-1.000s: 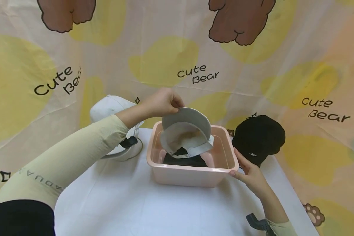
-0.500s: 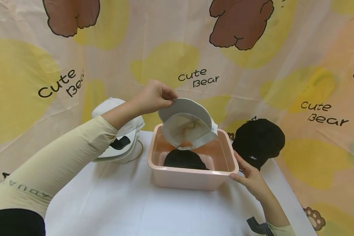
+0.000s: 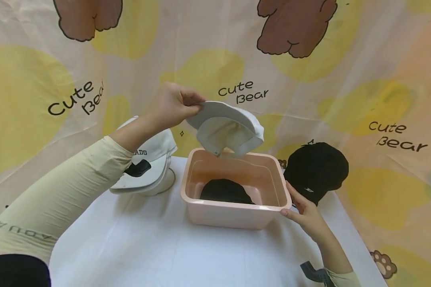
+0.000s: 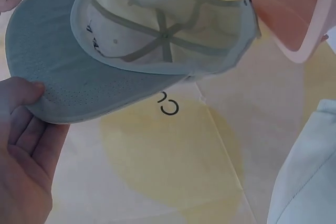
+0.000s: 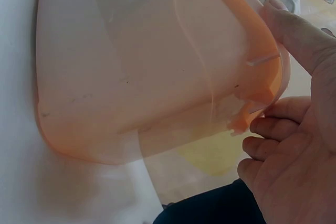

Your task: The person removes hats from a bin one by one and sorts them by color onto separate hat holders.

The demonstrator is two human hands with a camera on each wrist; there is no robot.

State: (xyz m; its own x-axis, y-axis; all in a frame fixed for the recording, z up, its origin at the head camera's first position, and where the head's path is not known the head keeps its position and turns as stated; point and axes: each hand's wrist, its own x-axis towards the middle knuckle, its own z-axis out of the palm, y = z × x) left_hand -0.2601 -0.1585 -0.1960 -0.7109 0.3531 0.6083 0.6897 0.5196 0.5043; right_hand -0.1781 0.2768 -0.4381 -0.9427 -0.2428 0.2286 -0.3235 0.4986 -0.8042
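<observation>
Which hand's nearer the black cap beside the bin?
Right. The right hand grips the bin beside the black cap; the left hand is farther left, pinching a white cap.

In my head view, the bin [image 3: 233, 215] stands on the counter [image 3: 158, 251], at centre. One item [image 3: 225, 191] lies inside it, left of centre on the floor of the bin. The left cap [image 3: 161, 145] is located left of the bin; my left sleeve [image 3: 82, 179] crosses in front of it. The right cap [image 3: 316, 169] is located right of the bin, behind my right grip [image 3: 305, 217], which rests at the bin's front right corner. I have the held cap [image 3: 226, 121] above the bin's rear rim, my left grip [image 3: 167, 105] at the left end of its brim. The backdrop [image 3: 197, 71] extends behind everything.
</observation>
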